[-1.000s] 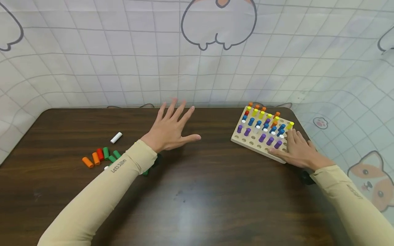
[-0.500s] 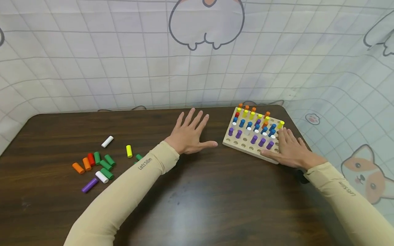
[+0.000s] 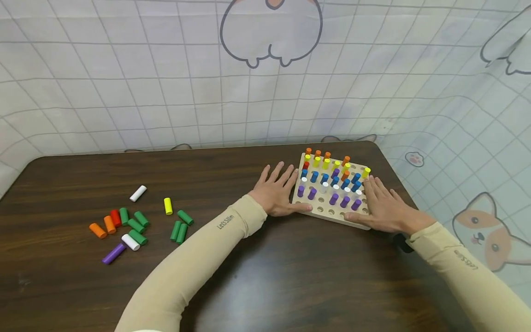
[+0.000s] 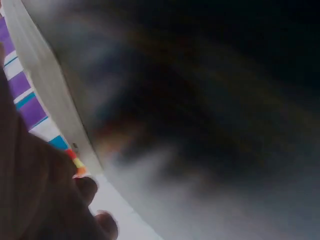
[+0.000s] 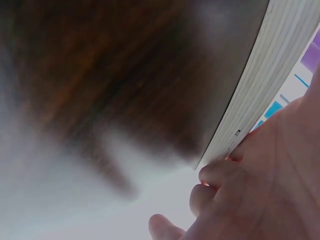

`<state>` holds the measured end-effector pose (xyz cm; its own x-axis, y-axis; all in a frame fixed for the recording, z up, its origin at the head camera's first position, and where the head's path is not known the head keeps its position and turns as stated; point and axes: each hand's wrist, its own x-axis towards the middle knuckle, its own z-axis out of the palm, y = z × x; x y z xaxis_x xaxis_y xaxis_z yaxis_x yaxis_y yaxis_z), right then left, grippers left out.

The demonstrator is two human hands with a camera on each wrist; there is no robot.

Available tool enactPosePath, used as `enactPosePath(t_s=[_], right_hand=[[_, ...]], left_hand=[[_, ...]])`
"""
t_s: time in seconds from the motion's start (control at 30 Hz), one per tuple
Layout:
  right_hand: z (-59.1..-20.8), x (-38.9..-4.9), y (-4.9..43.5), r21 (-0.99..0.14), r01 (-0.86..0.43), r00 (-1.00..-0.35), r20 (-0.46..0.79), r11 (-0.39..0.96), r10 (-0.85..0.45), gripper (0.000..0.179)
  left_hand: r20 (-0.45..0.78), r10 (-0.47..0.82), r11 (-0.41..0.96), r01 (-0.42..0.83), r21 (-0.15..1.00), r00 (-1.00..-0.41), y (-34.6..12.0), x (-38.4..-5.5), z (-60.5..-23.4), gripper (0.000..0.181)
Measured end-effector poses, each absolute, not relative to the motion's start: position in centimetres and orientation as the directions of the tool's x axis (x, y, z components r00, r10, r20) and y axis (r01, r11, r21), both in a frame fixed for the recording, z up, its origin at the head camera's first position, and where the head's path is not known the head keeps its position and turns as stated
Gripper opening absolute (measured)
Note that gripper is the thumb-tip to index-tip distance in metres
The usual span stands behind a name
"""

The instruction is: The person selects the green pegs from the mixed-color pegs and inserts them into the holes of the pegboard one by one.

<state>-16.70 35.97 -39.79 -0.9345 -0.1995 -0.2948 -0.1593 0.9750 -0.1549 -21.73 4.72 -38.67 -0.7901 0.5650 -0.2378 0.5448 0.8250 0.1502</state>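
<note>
A pale wooden pegboard (image 3: 337, 218) full of round holes lies at the right of the table. Short pegs stand in many of its holes: purple pegs (image 3: 333, 199), white, blue, yellow, orange and one red. My left hand (image 3: 277, 193) is at the board's left side, fingers spread straight, thumb along the near corner. Flat on the right end is my right hand (image 3: 386, 207), its thumb on the front edge. In the left wrist view the board's side wall (image 4: 55, 85) runs beside my fingers; the right wrist view shows the opposite side wall (image 5: 250, 95).
Loose pegs lie on the dark wooden table (image 3: 257, 286) at the left: several green pegs (image 3: 137, 225), a purple peg (image 3: 114, 254), a yellow peg (image 3: 168, 206), white, orange and red ones. A white checked curtain (image 3: 166, 83) hangs behind the table and along its right side.
My left hand has moved right, from the middle of the table to the board's left side. The board and my right hand have shifted slightly left and nearer to me.
</note>
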Motion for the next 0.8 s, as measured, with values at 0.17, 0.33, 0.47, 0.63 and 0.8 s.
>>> enactPosePath(t_s=[0.17,0.33,0.47,0.63,0.8], right_hand=[[-39.6,-16.2,35.4,-0.144,-0.182,-0.932,-0.291,0.973,-0.217,0.124],[-39.5,-15.7,35.1,-0.161,-0.189,-0.929,-0.291,0.969,-0.229,0.123],[-39.4,-15.4,34.8,-0.171,-0.197,-0.926,-0.291,0.965,-0.24,0.123],[-39.5,-15.4,34.3,-0.174,-0.199,-0.928,-0.281,0.964,-0.242,0.123],[-39.7,-15.4,33.5,-0.185,-0.181,-0.932,-0.283,0.966,-0.228,0.123]], left_hand=[[-0.247,0.566,0.824,0.552,0.13,-0.787,4.9,-21.3,-38.8,0.108],[-0.242,0.575,0.817,0.562,0.129,-0.781,4.9,-20.8,-38.8,0.109],[-0.241,0.572,0.819,0.565,0.102,-0.784,4.9,-20.3,-38.8,0.109],[-0.222,0.566,0.822,0.565,0.076,-0.794,4.5,-19.5,-38.6,0.114],[-0.199,0.559,0.828,0.555,0.078,-0.805,3.9,-18.9,-38.7,0.116]])
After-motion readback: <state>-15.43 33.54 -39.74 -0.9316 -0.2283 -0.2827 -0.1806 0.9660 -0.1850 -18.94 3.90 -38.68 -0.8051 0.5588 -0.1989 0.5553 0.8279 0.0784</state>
